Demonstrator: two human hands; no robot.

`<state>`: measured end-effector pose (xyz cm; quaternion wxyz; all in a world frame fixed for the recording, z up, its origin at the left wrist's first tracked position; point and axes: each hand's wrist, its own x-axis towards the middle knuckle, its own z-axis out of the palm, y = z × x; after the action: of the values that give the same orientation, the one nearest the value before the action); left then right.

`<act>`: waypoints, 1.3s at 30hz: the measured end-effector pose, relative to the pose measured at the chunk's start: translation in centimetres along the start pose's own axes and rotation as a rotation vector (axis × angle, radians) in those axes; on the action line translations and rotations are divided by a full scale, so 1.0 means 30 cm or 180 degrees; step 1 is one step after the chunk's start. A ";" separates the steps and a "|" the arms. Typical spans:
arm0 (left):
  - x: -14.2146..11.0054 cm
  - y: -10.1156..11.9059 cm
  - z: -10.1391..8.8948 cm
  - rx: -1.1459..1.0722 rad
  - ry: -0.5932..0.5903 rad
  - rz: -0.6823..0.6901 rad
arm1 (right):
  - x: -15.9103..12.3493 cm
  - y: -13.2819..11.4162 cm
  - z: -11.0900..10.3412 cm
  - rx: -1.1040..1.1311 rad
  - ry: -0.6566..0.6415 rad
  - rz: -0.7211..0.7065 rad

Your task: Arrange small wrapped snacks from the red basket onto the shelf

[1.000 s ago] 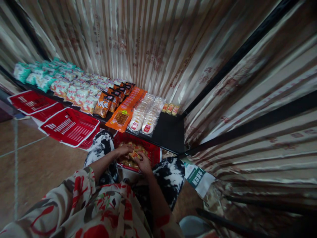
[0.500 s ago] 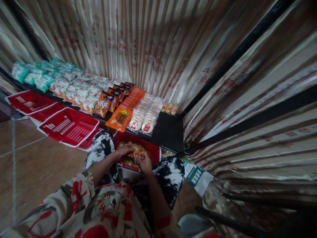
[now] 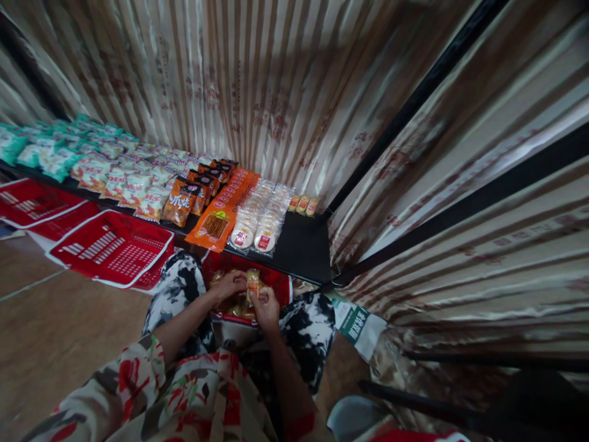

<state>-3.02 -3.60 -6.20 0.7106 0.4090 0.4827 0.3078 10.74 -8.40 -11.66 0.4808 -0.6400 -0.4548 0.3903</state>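
Note:
A small yellow wrapped snack packet [image 3: 253,283] with an orange-red label stands upright over the red basket [image 3: 288,288] between my knees. My right hand [image 3: 267,308] pinches its lower end between thumb and fingers. At its left edge, the bent fingers of my left hand [image 3: 232,283] close against the wrapper. More packets [image 3: 239,307] of the same yellowish kind lie in the basket below, partly covered by my hands. Several matching packets [image 3: 304,205] stand in a short row at the back right of the black shelf [image 3: 301,245].
Along the shelf sit clear-wrapped round white crackers [image 3: 265,236], an orange snack bag [image 3: 221,215], brown-orange bags [image 3: 178,201], white bags [image 3: 150,202] and green bags [image 3: 57,161]. Further red baskets [image 3: 115,248] stand at left. Black poles [image 3: 414,110] and striped curtain [image 3: 276,73] enclose the shelf.
The packet has turned more upright and stands higher between my hands. The whole view has shifted, so the shelf appears further left.

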 end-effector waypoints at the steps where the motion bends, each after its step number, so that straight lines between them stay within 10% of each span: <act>1: -0.001 0.004 0.006 0.0035 0.0006 0.0020 | -0.001 -0.007 -0.001 0.0039 0.0046 -0.0008; 19: 0.043 0.072 0.105 0.1009 -0.0069 0.0850 | 0.001 -0.109 -0.070 0.0411 0.0705 -0.0473; 39: 0.134 0.318 0.343 0.2481 0.0517 0.1280 | 0.154 -0.261 -0.250 -0.1112 0.1380 -0.0739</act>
<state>7.60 1.37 2.49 0.3891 0.7066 0.5278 0.2661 17.45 -4.96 -2.59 0.4907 -0.7253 -0.4719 0.1029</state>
